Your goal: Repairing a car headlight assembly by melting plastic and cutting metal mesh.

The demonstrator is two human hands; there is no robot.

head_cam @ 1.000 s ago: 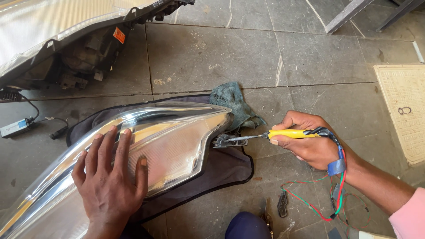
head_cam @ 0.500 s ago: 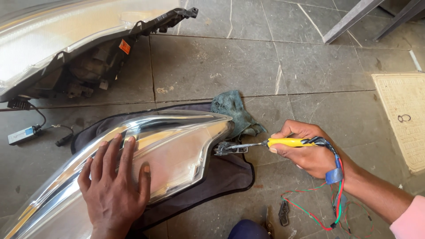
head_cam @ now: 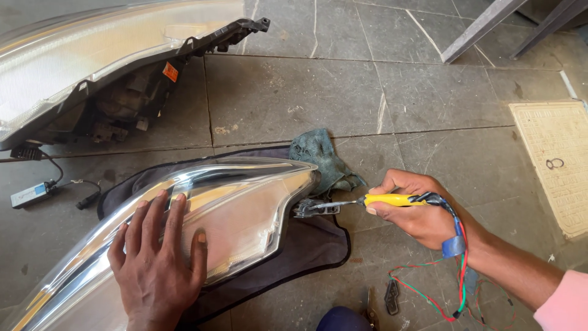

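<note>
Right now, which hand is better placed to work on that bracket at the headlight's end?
Likely the right hand: it holds the yellow tool, whose tip is at the bracket. The left hand lies flat on the headlight lens, farther away.

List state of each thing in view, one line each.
left hand: flat, fingers spread, pressing on the near headlight
right hand: closed around the yellow-handled tool
yellow-handled tool: held level, tip at the headlight's bracket
near headlight: lens up, lying on the dark cloth
dark cloth: spread on the floor
far headlight: on the floor, untouched
green rag: crumpled
wires: loose, trailing from the tool
</note>
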